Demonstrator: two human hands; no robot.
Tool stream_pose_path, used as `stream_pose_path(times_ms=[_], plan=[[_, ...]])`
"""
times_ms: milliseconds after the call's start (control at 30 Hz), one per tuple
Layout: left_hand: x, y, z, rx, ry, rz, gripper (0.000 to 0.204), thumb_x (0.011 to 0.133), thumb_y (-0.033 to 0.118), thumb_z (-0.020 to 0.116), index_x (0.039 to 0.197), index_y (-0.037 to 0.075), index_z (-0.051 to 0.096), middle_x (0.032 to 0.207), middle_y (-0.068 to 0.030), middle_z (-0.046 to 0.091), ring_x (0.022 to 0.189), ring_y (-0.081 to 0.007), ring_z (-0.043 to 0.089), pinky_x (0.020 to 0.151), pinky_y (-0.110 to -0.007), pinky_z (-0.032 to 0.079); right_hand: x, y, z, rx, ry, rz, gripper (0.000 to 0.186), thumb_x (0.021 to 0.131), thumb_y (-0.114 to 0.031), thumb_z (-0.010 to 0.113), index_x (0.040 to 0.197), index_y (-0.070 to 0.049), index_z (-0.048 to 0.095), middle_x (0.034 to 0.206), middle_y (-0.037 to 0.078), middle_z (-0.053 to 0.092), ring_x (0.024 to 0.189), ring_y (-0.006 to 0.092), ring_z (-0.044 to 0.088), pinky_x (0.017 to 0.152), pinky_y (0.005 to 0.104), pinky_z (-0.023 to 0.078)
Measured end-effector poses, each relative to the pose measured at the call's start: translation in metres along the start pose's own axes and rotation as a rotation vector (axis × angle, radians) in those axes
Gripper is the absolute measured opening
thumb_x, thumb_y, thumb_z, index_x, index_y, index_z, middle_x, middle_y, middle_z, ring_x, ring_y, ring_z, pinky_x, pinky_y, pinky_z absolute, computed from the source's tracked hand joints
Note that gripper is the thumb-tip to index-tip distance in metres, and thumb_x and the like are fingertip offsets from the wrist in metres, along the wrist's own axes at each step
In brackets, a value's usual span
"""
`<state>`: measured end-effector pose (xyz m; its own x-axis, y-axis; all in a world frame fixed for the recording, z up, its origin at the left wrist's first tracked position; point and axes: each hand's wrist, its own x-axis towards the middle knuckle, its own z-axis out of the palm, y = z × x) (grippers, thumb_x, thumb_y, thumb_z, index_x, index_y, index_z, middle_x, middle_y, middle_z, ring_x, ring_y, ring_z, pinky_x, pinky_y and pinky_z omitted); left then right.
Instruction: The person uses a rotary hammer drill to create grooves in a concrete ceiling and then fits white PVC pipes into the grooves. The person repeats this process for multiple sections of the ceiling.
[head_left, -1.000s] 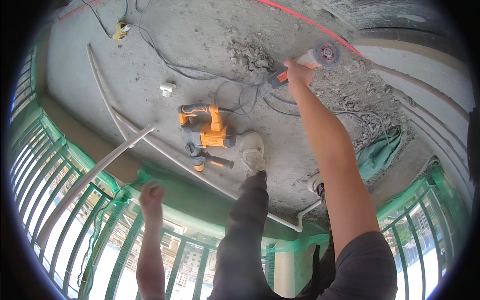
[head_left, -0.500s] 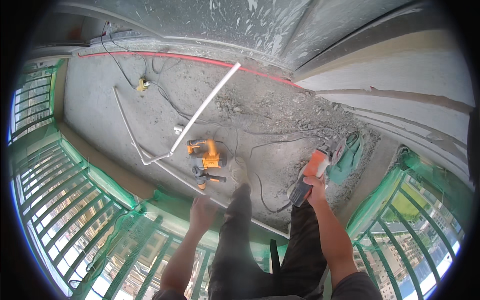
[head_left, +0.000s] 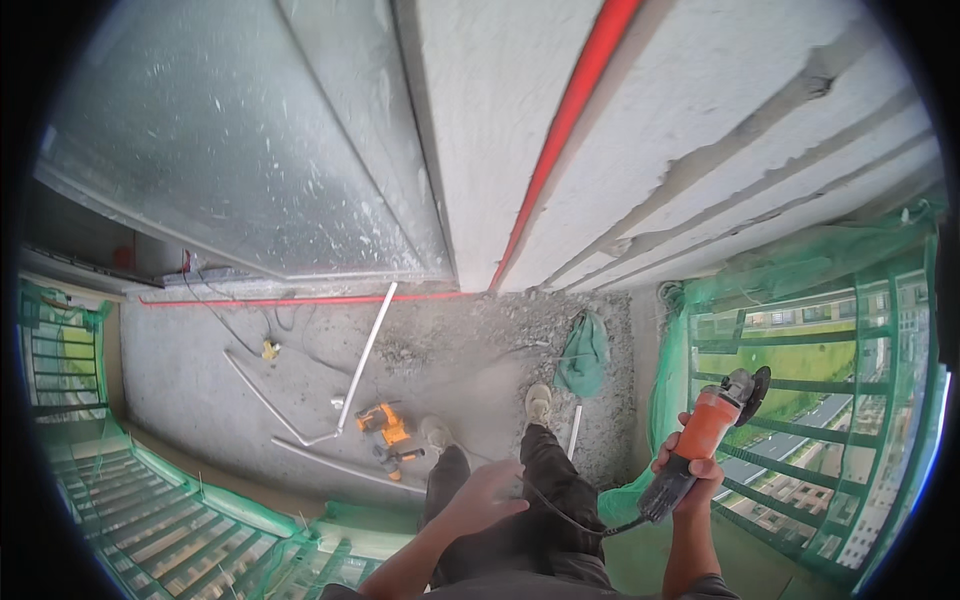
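Note:
My right hand (head_left: 704, 482) is wrapped round the body of an orange and black angle grinder (head_left: 708, 425), raised in front of the railing on the right. The grinder's dark disc (head_left: 756, 395) is at its upper end, and a black cord (head_left: 585, 528) runs from its lower end toward my legs. Over my thighs is my left hand (head_left: 488, 497), empty, with its fingers stretched out. On the floor beyond, near my left foot, lies a yellow and black rotary hammer (head_left: 388, 425).
White plastic pipes (head_left: 366, 362) lie on the dusty concrete. A green cloth bag (head_left: 583, 355) rests on rubble by my right foot. Red pipe (head_left: 562, 140) runs up the wall, which has long grooves (head_left: 700, 160) cut in it. Green-netted railings (head_left: 790, 385) border the floor.
My view has turned toward the wall on the right. The grinder has been lifted off the floor area in my right hand, up and to the right. My left hand has moved right, over my legs.

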<state>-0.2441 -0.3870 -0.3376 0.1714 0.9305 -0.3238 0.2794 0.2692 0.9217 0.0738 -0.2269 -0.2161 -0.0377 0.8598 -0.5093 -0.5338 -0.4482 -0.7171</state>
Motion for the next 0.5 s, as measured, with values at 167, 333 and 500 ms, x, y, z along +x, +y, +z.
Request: stream_pose_path(times_ms=[167,333,500], plan=[[0.028,0.180,0.024,-0.110,-0.324,0.257,0.076,0.091,0.033,0.084,0.154,0.007,0.050,0.156,-0.0164,0.050,0.145,-0.0339,0.046,0.122,-0.045,0.036,-0.099,-0.156,0.013,0.025,-0.163,-0.341,0.093,0.074,-0.031,0.081,0.149,0.004,0.041,0.093,0.020,0.065,0.073,0.0335,0.070,0.057,0.0428,0.062],[0.065,0.340,0.070,-0.083,-0.548,0.508,0.093,0.090,0.033,0.084,0.164,0.008,0.032,0.167,-0.0165,0.035,0.155,-0.0362,0.033,0.126,-0.049,0.031,-0.155,-0.306,0.001,-0.064,-0.198,-0.805,0.103,0.087,-0.045,0.076,0.156,0.013,0.027,0.097,0.019,0.060,0.070,0.0263,0.062,0.053,0.0354,0.056],[0.073,0.414,0.117,-0.121,-0.490,0.541,0.102,0.090,0.029,0.084,0.167,0.010,0.021,0.170,-0.0183,0.027,0.159,-0.0377,0.026,0.127,-0.048,0.030,-0.144,-0.308,0.003,-0.257,0.008,-1.012,0.096,0.086,-0.039,0.077,0.155,0.011,0.033,0.101,0.018,0.062,0.079,0.0249,0.065,0.067,0.0353,0.056]])
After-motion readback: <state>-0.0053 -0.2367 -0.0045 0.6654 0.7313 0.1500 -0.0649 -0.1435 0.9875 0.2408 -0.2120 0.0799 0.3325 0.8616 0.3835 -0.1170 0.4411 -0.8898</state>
